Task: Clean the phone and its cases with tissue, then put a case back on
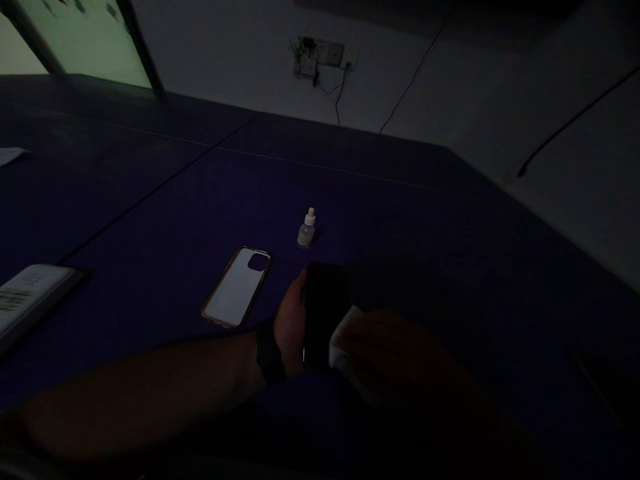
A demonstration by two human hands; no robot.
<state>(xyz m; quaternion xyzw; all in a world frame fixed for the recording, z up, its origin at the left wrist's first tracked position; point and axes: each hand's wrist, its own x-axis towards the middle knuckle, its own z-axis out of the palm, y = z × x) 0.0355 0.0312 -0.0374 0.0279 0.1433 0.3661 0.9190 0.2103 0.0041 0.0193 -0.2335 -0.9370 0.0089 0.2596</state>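
Left hand (291,323), forearm (165,387) slanting in from lower left, cupped along the left side of a dark phone (324,300); right hand (390,347), deep in shadow, bunched at its opposite edge. Phone case (234,288), already off, lying apart to the left; white cloth (342,339), apparently pinched by the right hand, wiping seemingly under way, remainder untellable; dropper bottle (305,234), capped, upright beyond.

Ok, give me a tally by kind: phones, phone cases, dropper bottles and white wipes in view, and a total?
Phone: 1, in the left hand, black
Phone case: 1, lying on the tabletop
Dropper bottle: 1, standing upright
White wipe: 1, in the right hand
Total: 4
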